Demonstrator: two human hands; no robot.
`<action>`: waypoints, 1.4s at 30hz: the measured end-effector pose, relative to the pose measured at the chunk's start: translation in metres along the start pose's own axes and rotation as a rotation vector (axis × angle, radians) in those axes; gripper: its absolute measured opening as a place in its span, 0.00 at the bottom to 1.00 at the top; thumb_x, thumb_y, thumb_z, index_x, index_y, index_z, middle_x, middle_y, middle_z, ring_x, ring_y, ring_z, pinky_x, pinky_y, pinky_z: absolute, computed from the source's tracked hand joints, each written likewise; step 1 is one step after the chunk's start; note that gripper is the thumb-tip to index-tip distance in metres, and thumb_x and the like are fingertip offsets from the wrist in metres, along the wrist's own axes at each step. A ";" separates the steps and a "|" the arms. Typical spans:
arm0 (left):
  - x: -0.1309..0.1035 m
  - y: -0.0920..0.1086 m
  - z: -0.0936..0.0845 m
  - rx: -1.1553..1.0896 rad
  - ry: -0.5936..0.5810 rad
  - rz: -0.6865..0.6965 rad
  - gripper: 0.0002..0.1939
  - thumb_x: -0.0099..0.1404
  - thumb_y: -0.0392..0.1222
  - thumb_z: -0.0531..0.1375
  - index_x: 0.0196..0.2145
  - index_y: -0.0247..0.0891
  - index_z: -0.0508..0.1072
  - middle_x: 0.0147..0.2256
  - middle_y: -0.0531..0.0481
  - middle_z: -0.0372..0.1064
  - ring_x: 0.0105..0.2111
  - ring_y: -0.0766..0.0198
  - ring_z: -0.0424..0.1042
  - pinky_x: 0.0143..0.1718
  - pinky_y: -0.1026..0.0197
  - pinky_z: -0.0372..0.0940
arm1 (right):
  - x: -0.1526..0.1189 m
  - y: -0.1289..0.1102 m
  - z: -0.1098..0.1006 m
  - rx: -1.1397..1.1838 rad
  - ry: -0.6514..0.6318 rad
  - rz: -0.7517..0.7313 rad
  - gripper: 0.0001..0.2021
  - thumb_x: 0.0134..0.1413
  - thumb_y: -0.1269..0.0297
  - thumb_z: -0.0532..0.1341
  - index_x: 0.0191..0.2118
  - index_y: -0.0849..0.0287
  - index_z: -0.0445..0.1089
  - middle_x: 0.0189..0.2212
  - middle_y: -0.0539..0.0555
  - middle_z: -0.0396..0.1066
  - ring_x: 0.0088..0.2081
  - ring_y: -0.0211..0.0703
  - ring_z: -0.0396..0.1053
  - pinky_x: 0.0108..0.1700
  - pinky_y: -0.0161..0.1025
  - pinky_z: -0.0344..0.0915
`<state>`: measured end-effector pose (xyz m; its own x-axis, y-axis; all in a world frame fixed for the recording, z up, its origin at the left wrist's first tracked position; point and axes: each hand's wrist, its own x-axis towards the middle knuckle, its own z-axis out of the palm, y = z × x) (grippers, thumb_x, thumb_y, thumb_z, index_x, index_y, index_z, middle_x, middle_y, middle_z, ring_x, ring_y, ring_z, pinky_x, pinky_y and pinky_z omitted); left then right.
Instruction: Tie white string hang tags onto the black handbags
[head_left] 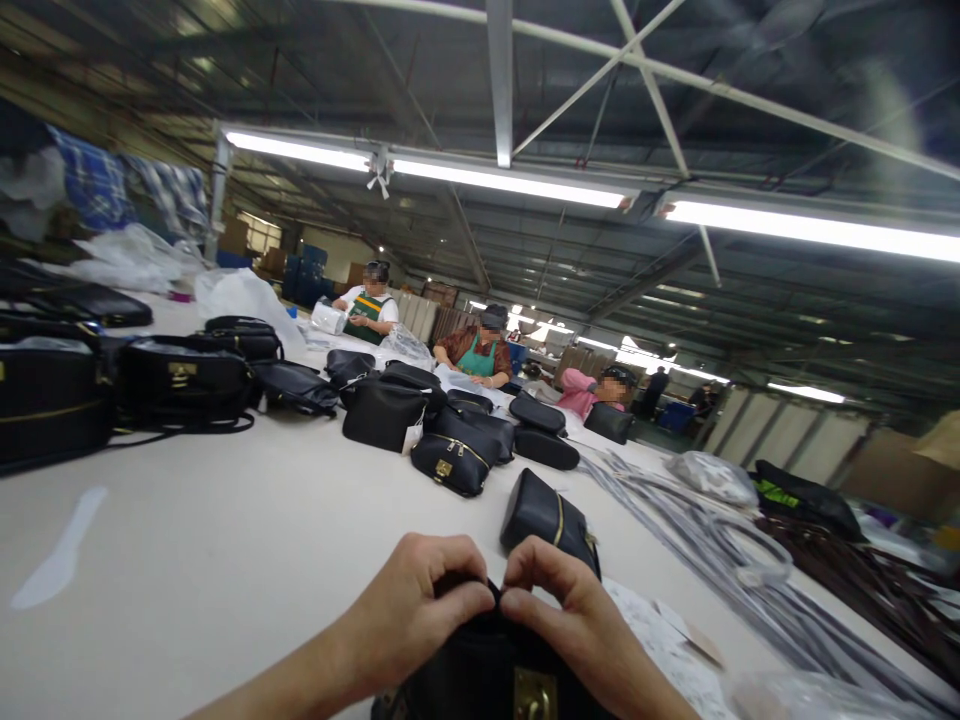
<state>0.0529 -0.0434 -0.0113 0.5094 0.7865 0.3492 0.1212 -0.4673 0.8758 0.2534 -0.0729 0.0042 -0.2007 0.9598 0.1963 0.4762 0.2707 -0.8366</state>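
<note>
Closest to me, low against the near edge of the view, a black handbag with a gold clasp sits in front of the person, its lower part cut off from sight. The left hand pinches the dark upper edge of it between thumb and curled forefinger; the right hand does the same just beside it, the two thumb tips almost meeting.

Just past the right hand, a black bag with a gold zip lies on the pale desk. Papers lie to the right, with long grey straps trailing beyond them and dark brown straps further over. Off to the left there's a flat white spoon-shaped piece, alone on the surface.

Farther across, more black bags crowd together, one bearing a white tag, and another group stands at the left near crumpled plastic.

Beyond them I see a worker in a green apron, another in brown sleeves and one in pink, beneath bright tube lights.
</note>
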 end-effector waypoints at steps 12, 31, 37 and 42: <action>-0.008 -0.007 0.002 0.010 0.143 -0.021 0.08 0.59 0.43 0.58 0.24 0.39 0.66 0.37 0.51 0.65 0.34 0.62 0.63 0.34 0.62 0.58 | -0.009 0.003 -0.006 -0.006 0.154 -0.122 0.16 0.65 0.53 0.54 0.32 0.57 0.70 0.32 0.53 0.73 0.37 0.45 0.71 0.44 0.42 0.66; -0.021 -0.039 0.026 0.013 0.364 0.354 0.07 0.69 0.39 0.53 0.32 0.44 0.67 0.44 0.49 0.68 0.45 0.58 0.68 0.45 0.61 0.63 | -0.007 -0.036 -0.047 -0.461 -0.405 -0.203 0.14 0.58 0.71 0.60 0.46 0.52 0.79 0.38 0.55 0.77 0.40 0.45 0.75 0.42 0.36 0.69; -0.014 -0.043 0.028 -0.026 0.340 0.353 0.08 0.70 0.40 0.52 0.31 0.42 0.65 0.41 0.49 0.67 0.40 0.61 0.70 0.41 0.63 0.64 | -0.006 -0.031 -0.047 -0.807 -0.440 -0.310 0.16 0.54 0.77 0.59 0.43 0.52 0.77 0.36 0.53 0.76 0.35 0.41 0.74 0.35 0.32 0.67; -0.017 -0.048 0.032 -0.052 0.360 0.450 0.07 0.73 0.41 0.50 0.35 0.43 0.64 0.40 0.49 0.67 0.39 0.62 0.69 0.40 0.64 0.64 | -0.011 -0.023 -0.040 -0.917 -0.371 -0.339 0.08 0.54 0.78 0.60 0.35 0.56 0.71 0.32 0.51 0.75 0.31 0.38 0.72 0.32 0.31 0.65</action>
<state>0.0656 -0.0466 -0.0701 0.1785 0.6072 0.7743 -0.0866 -0.7742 0.6270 0.2789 -0.0869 0.0421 -0.6219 0.7816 0.0492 0.7814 0.6235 -0.0280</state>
